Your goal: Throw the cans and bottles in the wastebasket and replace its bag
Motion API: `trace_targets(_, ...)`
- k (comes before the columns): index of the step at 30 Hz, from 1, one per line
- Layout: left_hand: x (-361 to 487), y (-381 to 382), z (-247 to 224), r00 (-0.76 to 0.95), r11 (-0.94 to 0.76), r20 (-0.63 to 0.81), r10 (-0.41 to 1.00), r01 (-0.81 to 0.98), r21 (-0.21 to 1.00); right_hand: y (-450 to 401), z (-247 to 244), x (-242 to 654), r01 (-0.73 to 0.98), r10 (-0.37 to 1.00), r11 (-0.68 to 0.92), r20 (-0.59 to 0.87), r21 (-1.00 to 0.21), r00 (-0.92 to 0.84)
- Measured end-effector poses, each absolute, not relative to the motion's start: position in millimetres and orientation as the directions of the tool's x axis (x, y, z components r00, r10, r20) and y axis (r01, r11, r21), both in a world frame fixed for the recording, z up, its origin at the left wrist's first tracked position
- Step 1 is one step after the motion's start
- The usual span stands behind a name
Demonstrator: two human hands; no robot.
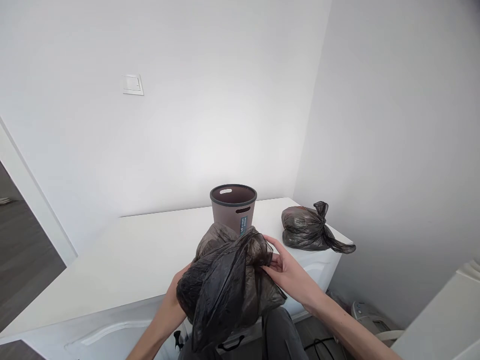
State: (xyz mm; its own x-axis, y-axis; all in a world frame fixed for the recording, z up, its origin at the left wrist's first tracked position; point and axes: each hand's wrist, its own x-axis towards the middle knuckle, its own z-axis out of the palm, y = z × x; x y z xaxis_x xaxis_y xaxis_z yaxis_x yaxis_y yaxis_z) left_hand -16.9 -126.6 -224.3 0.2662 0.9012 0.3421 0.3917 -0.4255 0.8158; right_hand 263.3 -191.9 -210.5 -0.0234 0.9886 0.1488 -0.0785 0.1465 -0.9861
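A full black plastic garbage bag (221, 280) hangs in front of me at the cabinet's front edge, its film crumpled and slightly see-through. My right hand (281, 265) grips the bag's gathered upper right side between thumb and fingers. On the other side, my left hand (180, 285) supports the bag, its fingers hidden behind the plastic. Just beyond the bag stands a brownish-mauve trash can (230, 215) with a dark rim, handle slots and a blue label; no liner shows at its rim. The bag covers the can's lower part.
A second, knotted black garbage bag (305, 230) lies at the right end of the white cabinet top (150, 250). A light switch (132, 85) is on the wall behind. On the floor at right are a grey appliance (371, 317) and a black cable (318, 345).
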Motion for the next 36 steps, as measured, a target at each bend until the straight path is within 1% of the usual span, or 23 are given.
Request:
trace_targets(3, -38, -112, -230, 0.229, -0.383, 0.313, 0.922, 0.41, 0.828, -188, -216, 273, 0.038, 0.987, 0.162, 0.162, -0.986, 0.012)
trace_targets(7, -60, -87, -215, 0.302, -0.346, 0.227, 0.926, 0.437, 0.83, -191, -209, 278, 0.124, 0.979, 0.198, 0.204, -0.972, 0.031)
trace_targets(8, -61, -82, -207, 0.265, -0.331, 0.231, 0.936, 0.44, 0.834, -192, -205, 277, 0.145, 0.976, 0.21, 0.217, -0.967, 0.033)
trace_targets(9, -61, -80, -198, 0.185, -0.317, 0.261, 0.948, 0.445, 0.838, -193, -202, 276, 0.17, 0.972, 0.221, 0.231, -0.96, 0.039)
trace_targets(11, -53, -84, -181, -0.019, -0.327, 0.379, 0.925, 0.464, 0.823, -194, -195, 272, 0.227, 0.966, 0.236, 0.253, -0.945, 0.048)
trace_targets(12, -45, -90, -175, -0.065, -0.366, 0.452, 0.89, 0.488, 0.792, -194, -192, 270, 0.258, 0.964, 0.24, 0.261, -0.936, 0.05)
trace_targets(13, -36, -98, -169, -0.047, -0.427, 0.524, 0.85, 0.519, 0.74, -194, -190, 266, 0.288, 0.962, 0.244, 0.269, -0.926, 0.049)
trace_targets(14, -25, -107, -166, 0.044, -0.507, 0.583, 0.812, 0.549, 0.665, -194, -189, 263, 0.317, 0.96, 0.248, 0.276, -0.915, 0.045)
trace_targets(16, -1, -124, -166, 0.259, -0.677, 0.684, 0.682, 0.577, 0.457, -193, -186, 258, 0.369, 0.957, 0.255, 0.288, -0.894, 0.035)
trace_targets(17, 11, -131, -169, 0.352, -0.741, 0.712, 0.607, 0.576, 0.346, -193, -186, 256, 0.392, 0.955, 0.257, 0.293, -0.883, 0.033)
trace_targets(19, 31, -142, -178, 0.468, -0.804, 0.742, 0.48, 0.572, 0.159, -194, -184, 255, 0.433, 0.952, 0.262, 0.306, -0.862, 0.032)
trace_targets(22, 47, -152, -196, 0.499, -0.796, 0.794, 0.347, 0.604, -0.032, -197, -180, 259, 0.477, 0.946, 0.258, 0.32, -0.84, 0.051)
trace_targets(24, 49, -157, -206, 0.5, -0.789, 0.828, 0.254, 0.602, -0.121, -198, -177, 265, 0.506, 0.943, 0.248, 0.326, -0.826, 0.07)
trace_targets(25, 48, -160, -211, 0.502, -0.792, 0.836, 0.221, 0.593, -0.146, -199, -175, 268, 0.52, 0.94, 0.244, 0.331, -0.819, 0.079)
trace_targets(29, 42, -168, -215, 0.515, -0.836, 0.837, 0.185, 0.53, -0.141, -199, -168, 278, 0.56, 0.934, 0.237, 0.344, -0.794, 0.093)
trace_targets(32, 39, -172, -208, 0.576, -0.897, 0.808, 0.122, 0.412, -0.158, -197, -161, 284, 0.55, 0.946, 0.251, 0.321, -0.796, 0.034)
trace_targets(34, 36, -171, -201, 0.595, -0.929, 0.792, 0.139, 0.355, -0.103, -196, -155, 290, 0.546, 0.954, 0.258, 0.299, -0.797, -0.016)
trace_targets(36, 30, -168, -196, 0.604, -0.944, 0.764, 0.227, 0.329, 0.02, -197, -147, 297, 0.543, 0.962, 0.251, 0.267, -0.802, -0.05)
